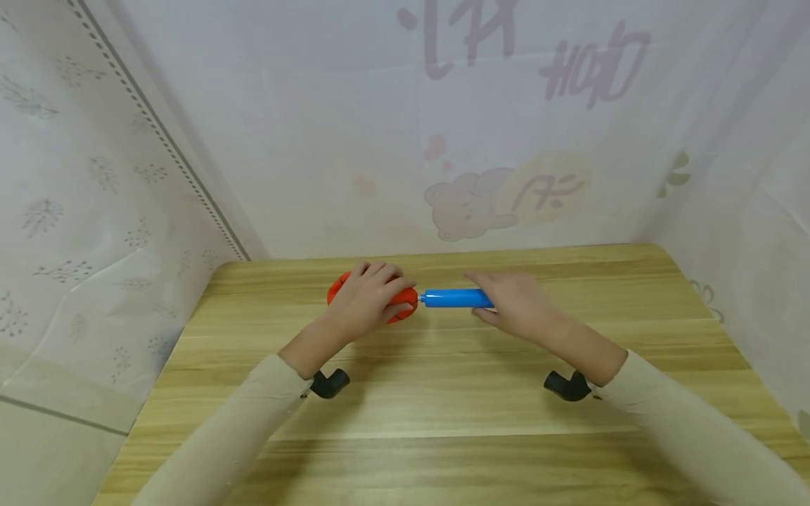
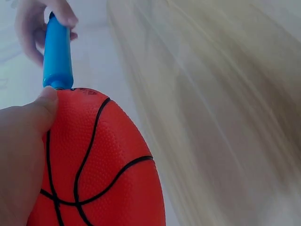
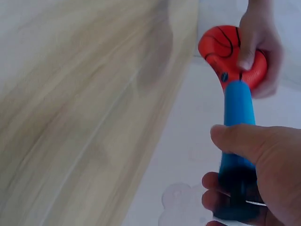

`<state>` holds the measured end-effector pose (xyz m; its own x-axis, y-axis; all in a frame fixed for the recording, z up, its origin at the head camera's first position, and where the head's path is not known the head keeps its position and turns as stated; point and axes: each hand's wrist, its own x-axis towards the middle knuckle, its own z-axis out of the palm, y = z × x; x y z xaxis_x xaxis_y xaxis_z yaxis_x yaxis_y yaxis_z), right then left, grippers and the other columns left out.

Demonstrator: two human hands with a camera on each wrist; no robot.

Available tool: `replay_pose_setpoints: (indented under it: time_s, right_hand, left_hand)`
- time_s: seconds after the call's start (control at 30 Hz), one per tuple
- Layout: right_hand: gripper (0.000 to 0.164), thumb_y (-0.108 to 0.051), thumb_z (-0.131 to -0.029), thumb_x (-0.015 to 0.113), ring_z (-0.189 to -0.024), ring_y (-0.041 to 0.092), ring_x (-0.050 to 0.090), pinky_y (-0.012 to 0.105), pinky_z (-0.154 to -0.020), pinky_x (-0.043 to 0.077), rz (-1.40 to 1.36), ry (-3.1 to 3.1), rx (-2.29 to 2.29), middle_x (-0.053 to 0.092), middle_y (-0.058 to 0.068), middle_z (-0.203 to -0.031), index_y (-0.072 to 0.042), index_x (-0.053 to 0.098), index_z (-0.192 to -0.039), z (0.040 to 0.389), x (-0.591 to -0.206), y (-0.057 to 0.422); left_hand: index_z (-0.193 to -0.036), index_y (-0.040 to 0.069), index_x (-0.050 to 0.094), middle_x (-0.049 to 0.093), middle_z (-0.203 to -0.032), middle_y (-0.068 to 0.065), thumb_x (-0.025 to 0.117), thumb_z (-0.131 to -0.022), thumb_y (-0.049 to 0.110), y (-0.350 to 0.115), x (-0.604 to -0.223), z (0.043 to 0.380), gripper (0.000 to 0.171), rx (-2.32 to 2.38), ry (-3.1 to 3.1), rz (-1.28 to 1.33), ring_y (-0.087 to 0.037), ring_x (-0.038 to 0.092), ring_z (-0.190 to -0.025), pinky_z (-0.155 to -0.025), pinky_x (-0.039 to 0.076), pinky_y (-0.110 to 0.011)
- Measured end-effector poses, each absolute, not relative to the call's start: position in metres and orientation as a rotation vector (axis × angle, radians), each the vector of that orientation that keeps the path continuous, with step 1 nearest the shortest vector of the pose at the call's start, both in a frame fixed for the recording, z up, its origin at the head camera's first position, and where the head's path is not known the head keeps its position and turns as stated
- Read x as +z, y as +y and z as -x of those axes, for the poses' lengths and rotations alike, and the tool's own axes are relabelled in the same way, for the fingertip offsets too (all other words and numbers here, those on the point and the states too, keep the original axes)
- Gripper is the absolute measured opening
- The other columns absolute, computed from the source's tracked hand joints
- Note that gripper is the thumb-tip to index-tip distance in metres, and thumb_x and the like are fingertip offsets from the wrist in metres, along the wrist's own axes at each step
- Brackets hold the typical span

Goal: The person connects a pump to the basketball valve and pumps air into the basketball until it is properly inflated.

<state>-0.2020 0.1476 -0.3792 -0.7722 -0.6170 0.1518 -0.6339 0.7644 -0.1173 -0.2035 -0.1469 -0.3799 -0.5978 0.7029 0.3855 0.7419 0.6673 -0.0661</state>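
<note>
Wood-grain surface below; we've got left hand gripping red ball, right hand gripping blue pump; pump's long axis runs left-right, ball at its left end.

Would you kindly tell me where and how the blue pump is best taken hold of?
I'd grip the blue pump around its barrel, coming from the right: that part is a straight cylinder, while the left end meets the red ball held by the left hand.
</note>
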Motion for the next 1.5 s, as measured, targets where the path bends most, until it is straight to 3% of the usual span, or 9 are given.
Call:
replay_pose_setpoints:
  time_s: [0.17, 0.33, 0.43, 0.57, 0.7, 0.93, 1.5]
  right_hand:
    - [0.068, -0.025, -0.086, 0.084, -0.091, 0.023, 0.071, 0.043, -0.078, 0.058, -1.057, -2.778, 0.259, 0.073, 0.008, -0.11, -0.005, 0.054, -0.143, 0.201, -0.374, 0.162]
    - [0.059, -0.014, -0.088, 0.08, -0.093, 0.023, 0.07, 0.039, -0.073, 0.058, -1.124, -2.719, 0.336, 0.072, 0.009, -0.11, -0.001, 0.053, -0.14, 0.199, -0.375, 0.168]
    - [0.048, -0.012, -0.089, 0.079, -0.086, 0.019, 0.069, 0.035, -0.068, 0.058, -1.16, -2.674, 0.366, 0.071, 0.009, -0.103, 0.0, 0.055, -0.128, 0.197, -0.378, 0.171]
    - [0.033, -0.015, -0.088, 0.08, -0.073, 0.012, 0.061, 0.028, -0.061, 0.053, -1.219, -2.574, 0.387, 0.068, 0.003, -0.095, -0.007, 0.056, -0.11, 0.196, -0.383, 0.176]
    - [0.025, -0.015, -0.086, 0.082, -0.074, 0.011, 0.062, 0.027, -0.061, 0.053, -1.332, -2.452, 0.429, 0.069, -0.002, -0.095, -0.013, 0.064, -0.103, 0.196, -0.393, 0.178]
    - [0.029, -0.007, -0.078, 0.087, -0.091, 0.016, 0.068, 0.031, -0.076, 0.059, -1.539, -2.332, 0.516, 0.069, 0.002, -0.103, -0.011, 0.074, -0.104, 0.194, -0.416, 0.175]
    - [0.021, -0.005, -0.086, 0.079, -0.095, 0.016, 0.066, 0.029, -0.08, 0.058, -1.547, -2.408, 0.564, 0.068, 0.002, -0.106, -0.011, 0.074, -0.106, 0.183, -0.446, 0.169]
  left_hand:
    - [-0.122, 0.012, 0.069, 0.064, -0.113, -0.008, 0.081, -0.088, 0.031, -0.158, -0.373, 0.208, 0.041, -0.132, -2.511, 1.126, -0.029, 0.058, -0.108, -0.092, 0.047, -0.048]
    - [-0.123, 0.013, 0.069, 0.063, -0.113, -0.008, 0.086, -0.082, 0.036, -0.164, -0.369, 0.213, 0.049, -0.109, -2.541, 1.161, -0.029, 0.057, -0.108, -0.091, 0.044, -0.049]
    - [-0.124, 0.013, 0.068, 0.062, -0.114, -0.008, 0.089, -0.078, 0.034, -0.168, -0.368, 0.217, 0.054, -0.094, -2.566, 1.19, -0.029, 0.057, -0.11, -0.093, 0.043, -0.05]
    - [-0.125, 0.014, 0.067, 0.062, -0.114, -0.007, 0.09, -0.078, 0.033, -0.172, -0.369, 0.222, 0.056, -0.061, -2.581, 1.209, -0.028, 0.057, -0.111, -0.093, 0.044, -0.048]
    - [-0.125, 0.012, 0.065, 0.062, -0.113, -0.007, 0.09, -0.078, 0.035, -0.174, -0.37, 0.226, 0.058, -0.01, -2.554, 1.231, -0.028, 0.058, -0.11, -0.094, 0.046, -0.048]
    - [-0.124, 0.011, 0.064, 0.062, -0.112, -0.007, 0.088, -0.077, 0.037, -0.177, -0.378, 0.236, 0.059, 0.105, -2.547, 1.254, -0.027, 0.057, -0.111, -0.097, 0.047, -0.048]
    - [-0.121, 0.013, 0.063, 0.059, -0.112, -0.006, 0.084, -0.077, 0.039, -0.179, -0.406, 0.246, 0.056, 0.104, -2.643, 1.308, -0.028, 0.055, -0.114, -0.102, 0.044, -0.048]
